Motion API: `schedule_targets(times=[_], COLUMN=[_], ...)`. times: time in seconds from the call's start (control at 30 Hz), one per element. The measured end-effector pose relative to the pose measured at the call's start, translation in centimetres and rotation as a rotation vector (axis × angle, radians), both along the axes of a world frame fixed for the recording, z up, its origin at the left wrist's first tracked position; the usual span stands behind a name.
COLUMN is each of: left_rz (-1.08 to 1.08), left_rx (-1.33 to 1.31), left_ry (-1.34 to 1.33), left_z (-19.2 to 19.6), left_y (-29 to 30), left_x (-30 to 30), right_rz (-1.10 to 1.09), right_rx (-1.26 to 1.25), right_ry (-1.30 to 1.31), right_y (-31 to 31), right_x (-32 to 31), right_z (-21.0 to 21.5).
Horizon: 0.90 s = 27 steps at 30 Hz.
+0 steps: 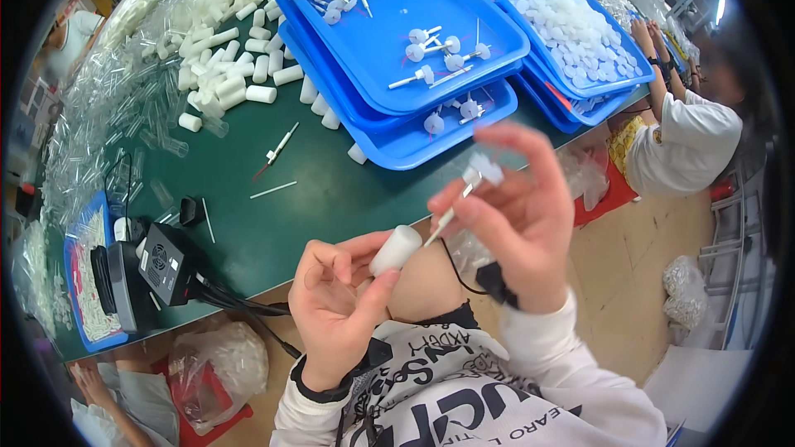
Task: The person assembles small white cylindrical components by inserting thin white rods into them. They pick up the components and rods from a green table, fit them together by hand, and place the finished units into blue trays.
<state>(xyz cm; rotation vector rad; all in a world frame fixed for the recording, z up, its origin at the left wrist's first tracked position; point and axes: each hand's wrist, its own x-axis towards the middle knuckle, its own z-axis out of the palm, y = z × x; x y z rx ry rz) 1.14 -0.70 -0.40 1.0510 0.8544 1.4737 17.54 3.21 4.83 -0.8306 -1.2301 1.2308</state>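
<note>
Between the thumb and fingers of my left hand is a white cylinder, tilted, its round end toward my right hand. My right hand pinches a thin white stick that carries a translucent white disc-shaped cap near its upper end. The stick's lower tip points down beside the cylinder's end; whether they touch I cannot tell. On the green table ahead lie a similar stick assembly and a bare white stick.
Stacked blue trays holding capped sticks stand ahead. Another blue tray at right bears many translucent caps. White cylinders and clear tubes heap at left. A black boxy device with cables sits near-left. Other people work at both sides.
</note>
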Motion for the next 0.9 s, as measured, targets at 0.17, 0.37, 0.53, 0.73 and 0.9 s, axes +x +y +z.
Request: schedule_targets(times=[0.17,0.37,0.53,0.73,0.9], left_rz=[0.019,0.083,0.061,0.111,0.105], left_rx=[0.042,0.127,0.069,0.245,0.159], left_ry=[0.08,0.14,0.08,0.32,0.214], left_z=[-0.8,-1.3,-1.0,-1.6,-1.3], left_y=[-0.8,-1.7,-2.0,-2.8,-3.0], left_x=[0.2,0.3,0.4,0.7,0.6], right_rz=[-0.114,-0.13,-0.134,-0.162,0.007], right_rx=[0.133,0.283,0.294,0.24,0.144], right_ry=[0.037,-0.019,0.021,-0.125,0.091], right_y=[-1.4,-2.3,-2.9,-4.4,-4.5], right_x=[-0.6,-0.7,-0.6,-1.2,0.1], right_z=[-4.2,-5.1,-5.6,-7.7,-7.3])
